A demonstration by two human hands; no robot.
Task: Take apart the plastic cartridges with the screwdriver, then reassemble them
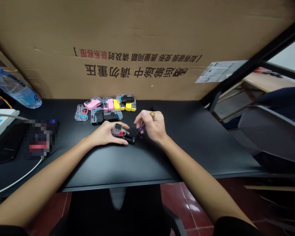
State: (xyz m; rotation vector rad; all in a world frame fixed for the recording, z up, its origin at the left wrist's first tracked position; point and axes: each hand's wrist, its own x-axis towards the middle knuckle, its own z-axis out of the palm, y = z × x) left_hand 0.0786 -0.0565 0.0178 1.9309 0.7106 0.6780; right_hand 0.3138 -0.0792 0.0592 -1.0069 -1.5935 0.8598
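My left hand (103,132) is closed around a small device with a clear shell and black body (130,139), a red part showing inside it. The device's black end points right, low over the black table. My right hand (153,124) pinches a thin screwdriver (142,127) with a purple shaft and a gold-coloured cap. Its tip is down beside the black end of the device; whether they touch I cannot tell. Behind my left hand lies a group of similar clear-shelled devices, among them a pink one (92,104), a yellow one (118,105) and a black one (96,116).
A large cardboard box (137,26) walls off the table's back edge. At the left are a water bottle (17,87), a white power strip (1,123), a cable (27,177) and a black object (5,150). A grey chair (258,131) stands beyond the right edge.
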